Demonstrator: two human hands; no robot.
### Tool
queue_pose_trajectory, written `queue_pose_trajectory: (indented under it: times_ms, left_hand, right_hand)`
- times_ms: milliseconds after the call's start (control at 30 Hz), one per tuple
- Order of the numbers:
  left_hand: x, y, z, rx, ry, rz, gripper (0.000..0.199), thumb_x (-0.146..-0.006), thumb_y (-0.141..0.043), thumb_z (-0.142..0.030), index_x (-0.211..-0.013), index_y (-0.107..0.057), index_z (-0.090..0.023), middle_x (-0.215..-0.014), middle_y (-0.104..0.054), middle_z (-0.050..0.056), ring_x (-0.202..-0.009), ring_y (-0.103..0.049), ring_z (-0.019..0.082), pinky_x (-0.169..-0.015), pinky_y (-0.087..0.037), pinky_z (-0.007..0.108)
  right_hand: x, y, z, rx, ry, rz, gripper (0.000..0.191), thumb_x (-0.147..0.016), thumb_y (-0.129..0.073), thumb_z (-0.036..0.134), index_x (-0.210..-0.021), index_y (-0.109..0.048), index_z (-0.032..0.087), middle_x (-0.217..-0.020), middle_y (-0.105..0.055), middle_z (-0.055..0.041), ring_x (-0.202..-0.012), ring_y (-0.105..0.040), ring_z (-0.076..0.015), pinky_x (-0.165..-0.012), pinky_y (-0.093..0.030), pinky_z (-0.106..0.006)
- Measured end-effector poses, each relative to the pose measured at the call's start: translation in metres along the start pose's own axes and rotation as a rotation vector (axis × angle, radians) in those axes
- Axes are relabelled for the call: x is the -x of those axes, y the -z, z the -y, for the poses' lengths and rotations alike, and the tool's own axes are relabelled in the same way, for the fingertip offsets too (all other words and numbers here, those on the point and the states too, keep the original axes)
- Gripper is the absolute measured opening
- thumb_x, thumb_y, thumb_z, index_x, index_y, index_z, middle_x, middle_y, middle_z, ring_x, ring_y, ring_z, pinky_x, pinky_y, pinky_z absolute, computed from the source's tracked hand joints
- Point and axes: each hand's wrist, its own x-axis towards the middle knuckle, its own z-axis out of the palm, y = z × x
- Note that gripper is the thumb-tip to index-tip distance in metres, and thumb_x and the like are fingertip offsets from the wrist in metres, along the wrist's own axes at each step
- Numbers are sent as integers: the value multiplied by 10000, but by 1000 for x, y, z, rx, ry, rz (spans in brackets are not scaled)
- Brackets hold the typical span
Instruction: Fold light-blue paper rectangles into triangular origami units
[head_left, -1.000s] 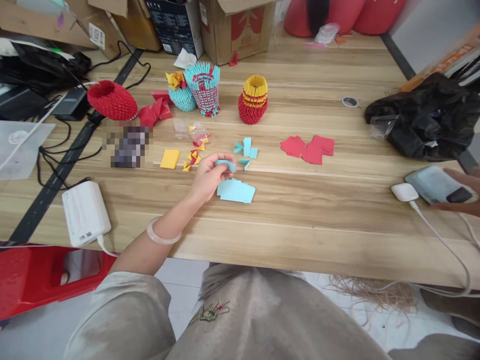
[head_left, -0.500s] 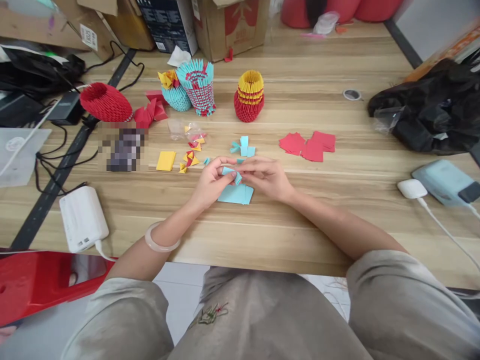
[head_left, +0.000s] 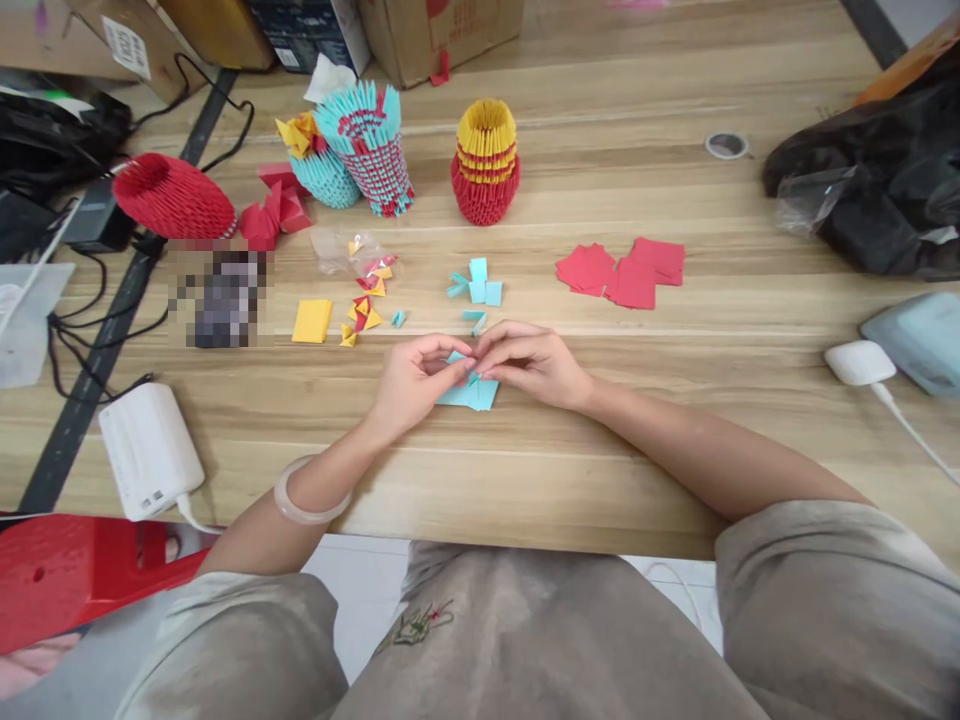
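My left hand (head_left: 416, 385) and my right hand (head_left: 532, 365) meet at their fingertips, pinching a small light blue paper piece (head_left: 474, 378) that the fingers mostly cover. Under them lies a stack of light blue paper (head_left: 469, 397). Just beyond the fingertips is a folded blue strip (head_left: 474, 320), and farther back are several blue pieces (head_left: 478, 282). A small blue folded piece (head_left: 398, 318) rests left of these, beside red and yellow folded pieces (head_left: 363, 314). A yellow paper stack (head_left: 312, 321) is farther left; red paper squares (head_left: 634, 280) lie at the right.
Behind stand a red and yellow paper vase (head_left: 486, 165), a blue and red one (head_left: 371, 155) and a red one (head_left: 174, 197). A white power bank (head_left: 151, 450) is at the left, a white charger (head_left: 860, 363) and a black bag (head_left: 885, 180) at the right.
The view has shifted down and closer. The blue piece between my fingers now looks smaller and more covered, and my fingertips have drawn together. The folded strip beyond them is more visible.
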Motion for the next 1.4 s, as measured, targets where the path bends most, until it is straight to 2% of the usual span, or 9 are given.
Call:
queue_pose_trajectory:
  times_ms: [200,433,533,667,900,1100,1200,1400]
  left_hand:
    - [4,1,1,-223,-174,-162,171,-705,-755,-288,-842,-749,-187,-790,-748,34,-704,-687,157,-660,-546,249]
    - [6,1,-1,-294,-279,-48,173,-822,-646,-298,-921,-740,-192,-886,-757,44,-803,-706,156,-748,-560,244]
    - [6,0,0,-235,-284,-80,227,-801,-679,-318,-976,-720,-180,-887,-756,54,-802,-711,156,-730,-563,233]
    - [5,-1,2,-240,-292,-150,249,-683,-783,-301,-888,-726,-172,-806,-749,39,-738,-706,156,-713,-578,244]
    - [5,-1,1,-268,-305,-135,102,-719,-750,-272,-776,-742,-187,-757,-744,23,-668,-685,137,-672,-580,240]
    - [4,-1,1,-208,-270,-124,104,-721,-750,-281,-757,-740,-184,-757,-745,25,-694,-689,147,-686,-575,249]
    - [4,-2,1,-166,-283,-108,98,-734,-742,-276,-774,-740,-188,-800,-751,28,-739,-698,152,-729,-574,257]
    - [5,-2,1,-172,-301,-113,132,-750,-730,-309,-790,-734,-184,-813,-749,40,-754,-693,161,-732,-568,276]
  right_hand:
    - [1,-1,4,-53,-136,-7,146,-790,-691,338,-743,-739,207,-870,-718,-50,-814,-671,-158,-751,-554,-305]
    - [1,-3,4,-170,-314,-94,192,-705,-756,349,-707,-702,165,-759,-708,-43,-689,-645,-140,-658,-530,-288]
    - [1,-3,4,-194,-321,-120,201,-705,-752,354,-705,-689,163,-748,-696,-35,-692,-634,-132,-662,-524,-285]
    - [1,-3,4,-199,-312,-134,202,-716,-742,356,-710,-686,163,-756,-692,-37,-701,-630,-133,-661,-515,-284]
    - [0,-3,5,-205,-288,-146,200,-715,-746,358,-714,-683,168,-754,-686,-32,-702,-628,-129,-674,-518,-282]
    - [0,-4,4,-266,-304,-169,255,-660,-794,364,-786,-687,168,-780,-684,-26,-710,-618,-123,-685,-540,-286]
    - [1,-3,3,-278,-309,-138,296,-638,-813,346,-838,-691,164,-809,-686,-30,-710,-615,-121,-697,-547,-294]
    - [2,-3,3,-220,-309,-106,243,-688,-771,368,-804,-698,167,-805,-693,-36,-730,-631,-137,-700,-538,-301]
